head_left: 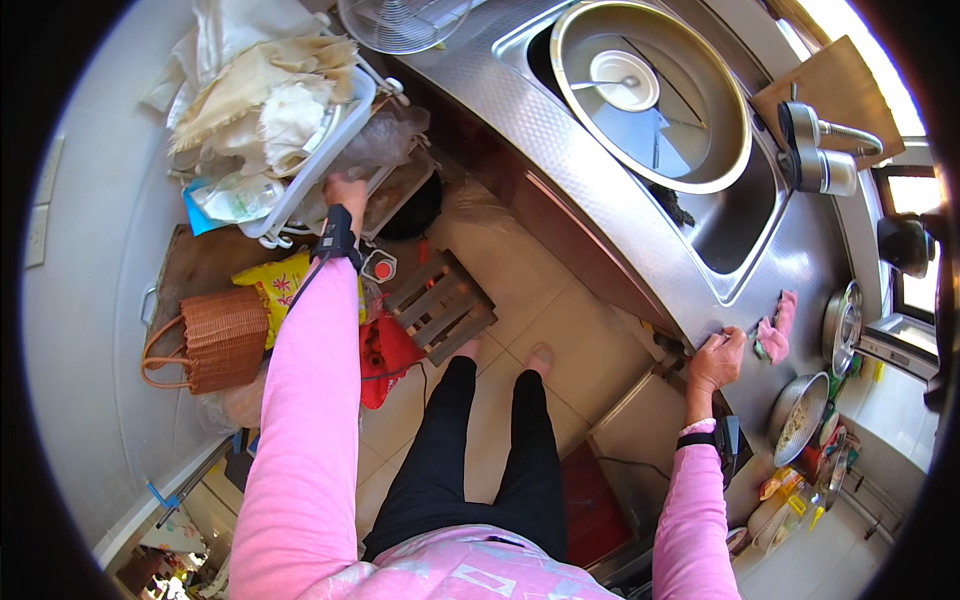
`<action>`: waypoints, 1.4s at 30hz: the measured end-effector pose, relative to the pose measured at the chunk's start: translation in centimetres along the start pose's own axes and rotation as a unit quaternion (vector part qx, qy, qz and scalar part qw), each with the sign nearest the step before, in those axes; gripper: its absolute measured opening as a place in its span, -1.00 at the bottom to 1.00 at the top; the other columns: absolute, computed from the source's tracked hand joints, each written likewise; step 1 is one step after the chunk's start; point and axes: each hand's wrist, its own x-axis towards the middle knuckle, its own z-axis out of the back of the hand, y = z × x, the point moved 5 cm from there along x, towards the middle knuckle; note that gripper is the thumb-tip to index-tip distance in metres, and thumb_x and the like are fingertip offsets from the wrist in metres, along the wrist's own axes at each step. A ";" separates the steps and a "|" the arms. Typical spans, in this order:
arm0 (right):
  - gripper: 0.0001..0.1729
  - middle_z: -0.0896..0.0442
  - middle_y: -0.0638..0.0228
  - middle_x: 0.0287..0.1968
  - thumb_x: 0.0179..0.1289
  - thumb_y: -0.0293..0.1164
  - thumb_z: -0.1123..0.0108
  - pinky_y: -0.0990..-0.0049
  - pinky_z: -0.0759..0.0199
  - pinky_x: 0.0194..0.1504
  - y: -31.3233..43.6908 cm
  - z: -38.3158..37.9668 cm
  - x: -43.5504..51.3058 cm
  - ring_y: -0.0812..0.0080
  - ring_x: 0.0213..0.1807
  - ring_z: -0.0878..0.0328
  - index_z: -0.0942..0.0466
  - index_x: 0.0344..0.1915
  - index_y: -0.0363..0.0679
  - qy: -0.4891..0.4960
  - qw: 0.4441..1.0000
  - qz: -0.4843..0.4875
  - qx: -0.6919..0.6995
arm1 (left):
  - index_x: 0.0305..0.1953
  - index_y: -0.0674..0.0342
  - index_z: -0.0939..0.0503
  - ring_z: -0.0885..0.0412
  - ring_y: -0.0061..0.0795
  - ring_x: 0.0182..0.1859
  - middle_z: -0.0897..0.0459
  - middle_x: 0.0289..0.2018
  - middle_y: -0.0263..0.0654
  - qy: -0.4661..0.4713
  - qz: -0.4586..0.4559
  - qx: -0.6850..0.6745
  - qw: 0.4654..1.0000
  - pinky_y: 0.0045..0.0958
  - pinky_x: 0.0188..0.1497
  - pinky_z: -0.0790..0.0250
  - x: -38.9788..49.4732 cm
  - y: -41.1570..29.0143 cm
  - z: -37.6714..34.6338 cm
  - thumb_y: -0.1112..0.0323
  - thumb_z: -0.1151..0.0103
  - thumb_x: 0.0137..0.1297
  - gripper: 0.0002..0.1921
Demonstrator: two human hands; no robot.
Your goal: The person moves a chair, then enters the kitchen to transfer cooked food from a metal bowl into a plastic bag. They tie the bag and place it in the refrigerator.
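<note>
My left hand (346, 193) reaches in beneath the top basket of a white plastic rack (330, 150), among clear plastic bags (386, 139). Its fingertips are hidden there, so I cannot tell whether it grips anything. On the rack's top lie beige and white cloths (259, 90). My right hand (718, 361) rests at the front edge of the stainless steel counter (806, 247), its fingers curled in and nothing visible in them. A crumpled pink cloth (776, 330) lies just beyond it.
In the sink stands a large metal basin (742, 150) of water holding a white bowl (646, 91) and a spoon. A slatted wooden stool (442, 307), a red bag (384, 352) and a woven brown basket (225, 341) are low on my left. A metal colander (802, 416) sits at right.
</note>
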 end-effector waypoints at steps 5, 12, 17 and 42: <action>-0.85 -0.57 0.18 -0.38 0.15 -0.48 -0.01 0.13 -0.39 -0.33 0.4 0.3 0.2 0.03 -0.35 -0.54 -0.45 -0.25 -0.10 0.000 1.000 0.010 0.017 | 0.46 0.18 0.15 -0.21 0.09 0.38 -0.15 0.36 0.08 0.154 0.368 -0.653 0.644 0.25 0.36 -0.07 -2.5 -0.2 -2.6 -0.10 -0.34 0.14 0.06; -0.85 -0.55 0.19 -0.37 0.12 -0.50 0.00 0.13 -0.38 -0.30 0.5 0.3 0.2 0.03 -0.32 -0.53 -0.46 -0.26 -0.13 -0.006 0.999 0.020 0.027 | 0.10 0.35 -0.41 -0.51 -0.14 0.10 -0.53 0.04 -0.02 0.084 0.248 -0.689 0.676 -0.09 0.24 -0.31 1.8 -3.6 -4.9 0.19 -0.12 0.35 -0.58; -0.85 -0.54 0.21 -0.36 0.10 -0.50 -0.01 0.15 -0.39 -0.29 0.8 0.7 0.5 0.05 -0.30 -0.53 -0.45 -0.27 -0.13 -0.003 0.998 0.029 0.047 | -0.22 0.26 -0.56 -0.58 -0.41 -0.37 -0.63 -0.34 -0.24 0.149 -0.074 -0.279 0.946 -0.39 -0.31 -0.45 -5.3 2.0 -2.8 0.38 0.00 0.39 -0.86; -0.26 -0.44 0.22 0.27 0.30 -0.26 -0.25 0.37 -0.27 0.28 20.3 15.1 -11.6 0.35 0.28 -0.38 -0.22 0.40 -0.18 0.524 0.185 -0.251 0.793 | 0.15 0.38 -0.49 -0.66 -0.21 -0.03 -0.64 0.00 -0.06 0.471 0.168 -0.576 0.647 -0.24 0.05 -0.55 -34.7 -10.4 15.3 0.48 -0.05 0.27 -0.60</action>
